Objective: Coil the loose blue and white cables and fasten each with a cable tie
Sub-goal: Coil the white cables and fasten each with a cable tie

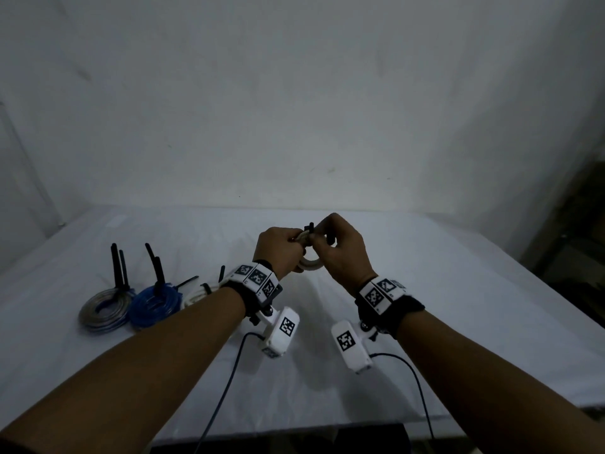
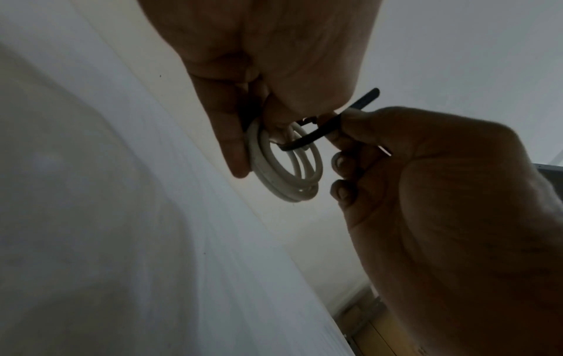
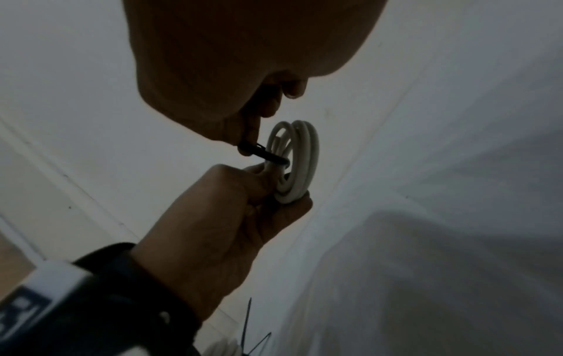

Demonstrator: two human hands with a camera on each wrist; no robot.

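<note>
Both forearms are reaching forward, raised above the table, hands meeting at the middle. The left hand (image 1: 278,250) is curling its fingers round a white cable coil (image 2: 286,166); the right hand (image 1: 340,250) is pinching a black cable tie (image 2: 317,135).

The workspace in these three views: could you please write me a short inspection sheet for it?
Surface: table under a white cloth.
Job's things: white coil held in the air, black tie looped through it, not yet pulled tight. On the table at left lie a grey coil, a blue coil and another white coil, each with black tie tails sticking up.
Clutter: nothing seen.
Grippers: left hand holds the white coil; right hand pinches the black tie.
Cables: two dark leads run from the wrist cameras towards the near edge.
Surroundings: plain white wall; something dark at far right, too dim to tell.
</note>
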